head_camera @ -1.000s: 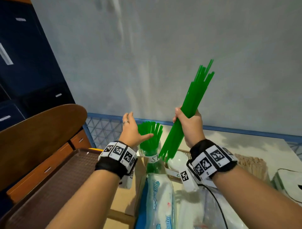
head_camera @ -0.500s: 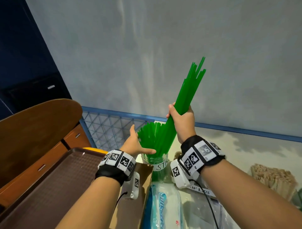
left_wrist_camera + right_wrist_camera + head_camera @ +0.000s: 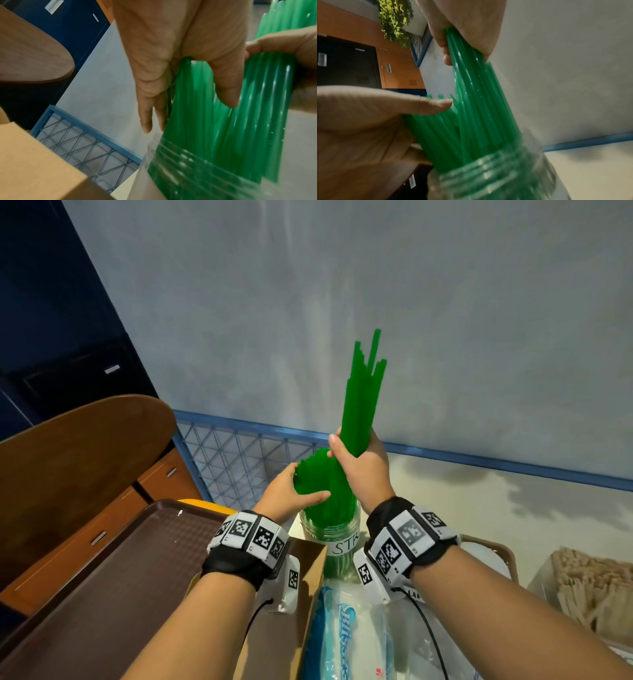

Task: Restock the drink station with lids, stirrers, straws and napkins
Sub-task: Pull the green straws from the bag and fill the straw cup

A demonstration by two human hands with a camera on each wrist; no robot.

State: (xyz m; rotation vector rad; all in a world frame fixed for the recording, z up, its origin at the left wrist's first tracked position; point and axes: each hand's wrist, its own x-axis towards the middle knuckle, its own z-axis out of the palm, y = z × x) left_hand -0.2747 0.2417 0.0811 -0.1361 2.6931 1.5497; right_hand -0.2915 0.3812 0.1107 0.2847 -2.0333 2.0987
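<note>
My right hand [image 3: 359, 470] grips a bundle of long green straws [image 3: 364, 398] near its middle. The bundle stands almost upright, its lower ends inside the clear jar [image 3: 334, 530] labelled "STR". My left hand [image 3: 287, 494] holds the shorter-standing straws in the jar [image 3: 310, 474] to the left, thumb across their front and fingers behind. In the right wrist view the bundle [image 3: 479, 101] runs from my right hand [image 3: 462, 20] down into the jar mouth [image 3: 496, 175]. The left wrist view has the straws [image 3: 197, 108] between my thumb and straight fingers [image 3: 145, 115].
A brown tray [image 3: 102, 577] lies at the left beside an open cardboard box [image 3: 305, 563]. A blue-and-white napkin pack [image 3: 342, 638] lies in front of the jar. Wooden stirrers [image 3: 596, 587] fill a container at the right. A blue mesh rail [image 3: 239, 460] and the wall stand close behind.
My right hand has brought the bundle down and more upright, its lower ends now in the jar. My left hand has closed onto the jar's straws and drawn them left.
</note>
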